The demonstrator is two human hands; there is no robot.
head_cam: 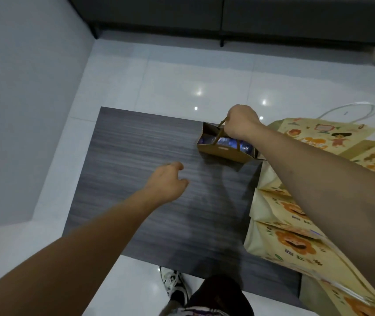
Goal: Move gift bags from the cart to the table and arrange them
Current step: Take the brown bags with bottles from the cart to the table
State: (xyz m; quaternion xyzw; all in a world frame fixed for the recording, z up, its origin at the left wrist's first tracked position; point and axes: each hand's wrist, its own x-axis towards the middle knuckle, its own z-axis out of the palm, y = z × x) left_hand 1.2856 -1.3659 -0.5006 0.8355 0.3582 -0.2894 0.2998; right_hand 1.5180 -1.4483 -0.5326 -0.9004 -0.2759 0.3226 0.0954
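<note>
Gripping small open brown gift bag (225, 147), right hand (242, 122).

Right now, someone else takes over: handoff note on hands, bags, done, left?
Right hand: grips the handles of the small brown gift bag, at the far right corner of the dark table.
Left hand: loosely curled above the table, holding nothing.
Printed yellow gift bags: bunched to the table's right.
Done: brown bag brought to the table.
Left: release it, bring the yellow bags over, arrange them all.

Dark sofa (227, 17) on white tile floor (182, 76).
</note>
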